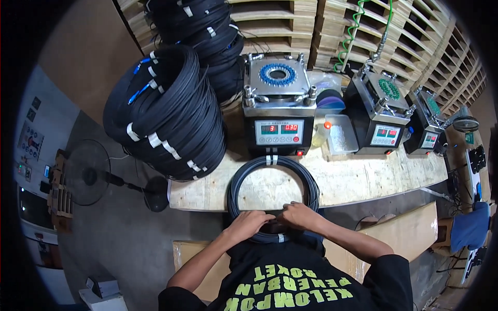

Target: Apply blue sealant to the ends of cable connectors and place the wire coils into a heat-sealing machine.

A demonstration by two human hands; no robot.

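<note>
A coil of black cable [313,189] lies at the table's front edge and overhangs it toward my body, with pale tape bands at its far and near sides. Inside the ring's near part, my left hand [251,224] and my right hand [298,215] almost meet, knuckles up. Both have their fingers curled in a closed grip. What they pinch is too small and dark to make out; a dark patch shows just below the fingertips. Right behind the coil stands a polishing machine [278,132] with a metal top plate, a ring of blue connectors and a lit red display.
At left, a tall stack of black cable coils [171,124] with blue connector ends rises from the wooden table [358,173]. Two similar machines [381,109] with green connectors, a clear tray [340,136] and a red-capped bottle [321,135] stand right. A fan [89,176] stands left.
</note>
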